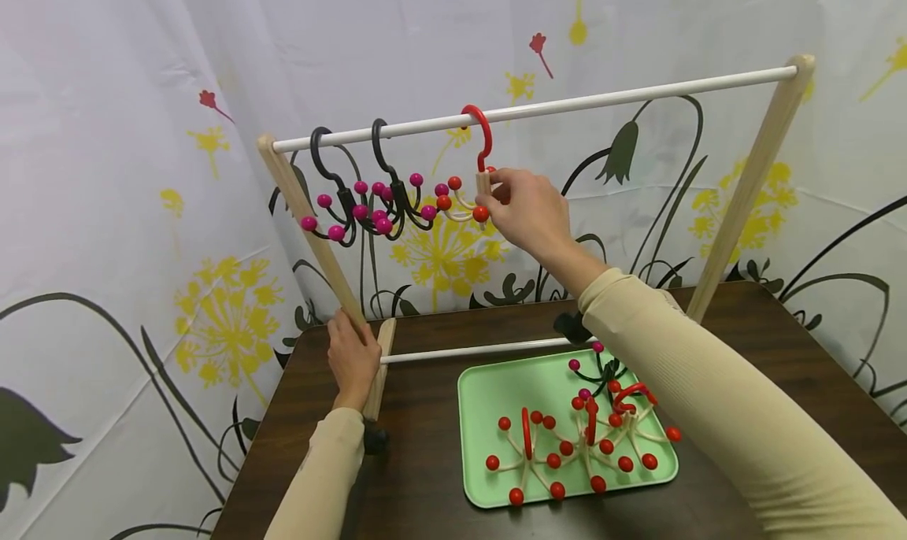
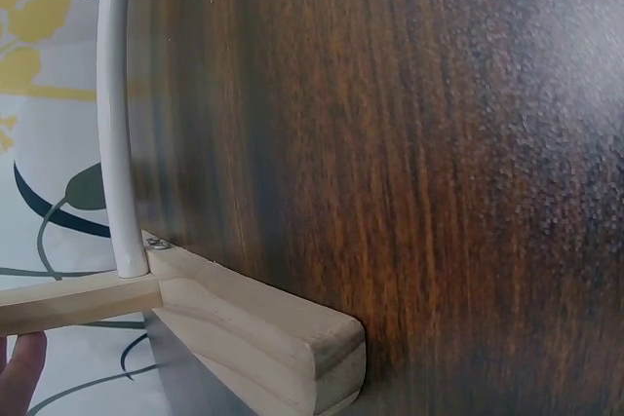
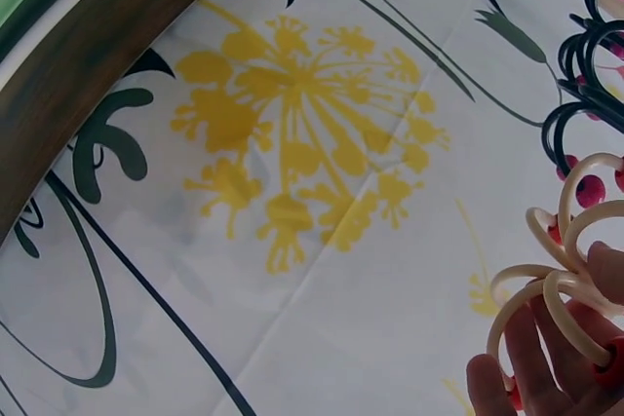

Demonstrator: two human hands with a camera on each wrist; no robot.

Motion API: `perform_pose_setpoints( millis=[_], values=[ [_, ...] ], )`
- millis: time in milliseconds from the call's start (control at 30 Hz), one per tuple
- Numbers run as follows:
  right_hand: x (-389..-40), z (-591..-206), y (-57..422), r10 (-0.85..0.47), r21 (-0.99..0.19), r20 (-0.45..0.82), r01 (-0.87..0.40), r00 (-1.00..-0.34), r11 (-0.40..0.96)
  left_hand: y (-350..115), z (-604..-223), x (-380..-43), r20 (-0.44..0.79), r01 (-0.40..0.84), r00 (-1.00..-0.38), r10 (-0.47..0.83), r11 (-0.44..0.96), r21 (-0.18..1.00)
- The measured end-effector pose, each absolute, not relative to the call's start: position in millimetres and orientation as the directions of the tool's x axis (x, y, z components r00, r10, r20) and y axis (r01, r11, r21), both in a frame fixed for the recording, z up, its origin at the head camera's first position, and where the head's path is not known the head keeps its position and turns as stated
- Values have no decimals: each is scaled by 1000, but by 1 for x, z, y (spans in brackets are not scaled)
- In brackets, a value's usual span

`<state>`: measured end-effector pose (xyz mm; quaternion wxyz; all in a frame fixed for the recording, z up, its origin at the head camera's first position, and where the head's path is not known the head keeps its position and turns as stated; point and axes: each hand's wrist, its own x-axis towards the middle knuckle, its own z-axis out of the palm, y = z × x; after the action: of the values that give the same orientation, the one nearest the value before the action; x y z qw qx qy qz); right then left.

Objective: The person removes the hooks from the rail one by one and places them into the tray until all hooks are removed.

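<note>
My right hand (image 1: 527,209) pinches the cream stem of a multi-armed hanger (image 1: 486,142) with red ball tips. Its red hook loops over the white top rod (image 1: 602,99) of a wooden rack. In the right wrist view, the hand's fingers (image 3: 531,362) lie beneath the curved cream arms. Low on the rack's left post (image 1: 327,264), my left hand (image 1: 353,360) grips the wood; a single fingertip (image 2: 24,362) shows beside it in the left wrist view. Two black hangers (image 1: 346,201) with magenta balls hang left of the red-hooked one.
On the dark wood table (image 1: 418,461), a green tray (image 1: 496,390) holds several cream hangers (image 1: 527,441) with red hooks and a black one (image 1: 608,376), partly behind my right sleeve. A lower white rod (image 1: 460,353) spans the rack behind the tray. A patterned curtain (image 1: 397,44) hangs behind.
</note>
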<state>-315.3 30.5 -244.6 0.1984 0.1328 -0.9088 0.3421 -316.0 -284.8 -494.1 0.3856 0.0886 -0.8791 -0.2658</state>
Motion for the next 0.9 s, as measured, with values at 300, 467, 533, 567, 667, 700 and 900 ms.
perform_pose_setpoints(
  millis=[300, 467, 533, 567, 667, 700, 900],
  values=[
    [-317, -245, 35, -93, -569, 464, -377, -881, 731, -282, -492, -315, 609, 30, -701, -371, 838, 545],
    [-317, -241, 37, -95, -576, 473, -389, -876, 719, -282, -492, -314, 620, 38, -693, -368, 840, 541],
    [-316, -239, 39, -88, -579, 481, -392, -872, 715, -282, -492, -315, 620, 39, -695, -365, 841, 540],
    [-316, -238, 40, -84, -584, 484, -393, -871, 711, -282, -492, -315, 619, 40, -696, -364, 841, 540],
    [-315, -234, 42, -72, -590, 496, -396, -866, 703, -282, -493, -314, 617, 35, -696, -368, 841, 540],
    [-314, -232, 43, -66, -595, 502, -399, -863, 698, -283, -493, -314, 617, 33, -695, -369, 841, 540],
    [-304, -227, 53, -57, -617, 530, -431, -846, 658, -284, -493, -314, 626, 39, -689, -367, 843, 537]
  ],
)
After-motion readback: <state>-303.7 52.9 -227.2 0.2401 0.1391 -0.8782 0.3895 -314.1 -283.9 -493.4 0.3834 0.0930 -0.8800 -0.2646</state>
